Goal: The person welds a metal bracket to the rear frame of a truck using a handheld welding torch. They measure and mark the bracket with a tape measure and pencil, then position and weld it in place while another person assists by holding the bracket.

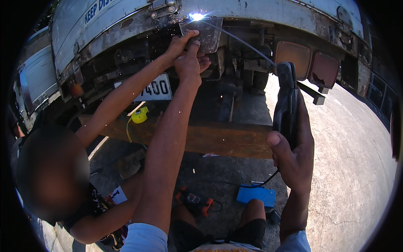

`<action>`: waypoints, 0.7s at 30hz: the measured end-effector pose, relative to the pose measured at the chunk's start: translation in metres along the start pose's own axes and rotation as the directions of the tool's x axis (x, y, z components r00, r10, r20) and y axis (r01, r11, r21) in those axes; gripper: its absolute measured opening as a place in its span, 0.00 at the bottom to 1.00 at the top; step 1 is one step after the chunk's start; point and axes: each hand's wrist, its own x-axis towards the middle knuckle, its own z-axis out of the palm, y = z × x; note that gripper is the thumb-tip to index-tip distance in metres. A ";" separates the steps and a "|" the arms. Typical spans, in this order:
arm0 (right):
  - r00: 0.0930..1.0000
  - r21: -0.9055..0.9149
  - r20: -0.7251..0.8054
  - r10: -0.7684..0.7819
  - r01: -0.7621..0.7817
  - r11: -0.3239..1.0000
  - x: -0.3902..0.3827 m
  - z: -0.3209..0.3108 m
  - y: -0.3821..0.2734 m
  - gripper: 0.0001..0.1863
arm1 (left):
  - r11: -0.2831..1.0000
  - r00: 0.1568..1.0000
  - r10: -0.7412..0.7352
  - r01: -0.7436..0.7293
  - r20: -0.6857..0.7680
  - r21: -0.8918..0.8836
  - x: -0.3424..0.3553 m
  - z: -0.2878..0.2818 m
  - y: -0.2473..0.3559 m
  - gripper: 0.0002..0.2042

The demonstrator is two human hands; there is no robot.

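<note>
My right hand [297, 157] is wrapped round a black electrode holder [286, 98]. From its top a thin welding rod [245, 43] runs up and left to a bright arc at the upper edge of a dark metal plate [210, 37], with sparks round it. The plate hangs under the rear edge of a truck body [121, 31]. My left hand [191, 65] reaches up to the plate's lower left part, thumb on its face and fingers curled near its bottom edge. Just above my thumb, a co-worker's hand [179, 45] also touches the plate.
A co-worker [54, 172] crouches at the left, arm beside mine. A wooden beam [226, 138] crosses below the truck, with a yellow tape measure [140, 115] at it. Tail lights [293, 59] hang right. An orange-and-black machine [194, 200], a blue box [256, 195] and the holder's cable lie low.
</note>
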 end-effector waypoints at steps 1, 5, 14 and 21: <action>1.000 -0.035 -0.012 -0.028 0.028 0.999 -0.003 0.000 0.000 0.62 | 1.000 1.000 -0.009 0.009 0.028 0.002 -0.001 -0.001 0.004 0.27; 0.994 -0.068 -0.019 -0.111 0.109 0.992 -0.015 0.002 -0.008 0.67 | 0.999 0.999 -0.037 0.037 0.021 0.001 -0.004 0.000 0.006 0.28; 0.971 -0.135 0.121 -0.206 0.222 0.966 0.003 0.017 -0.008 0.64 | 0.996 0.999 -0.037 0.035 -0.016 -0.079 0.005 0.001 -0.006 0.24; 0.964 -0.211 0.118 -0.239 0.260 0.942 0.009 0.023 -0.006 0.64 | 0.990 0.999 0.007 -0.014 -0.045 -0.141 0.003 0.005 -0.014 0.22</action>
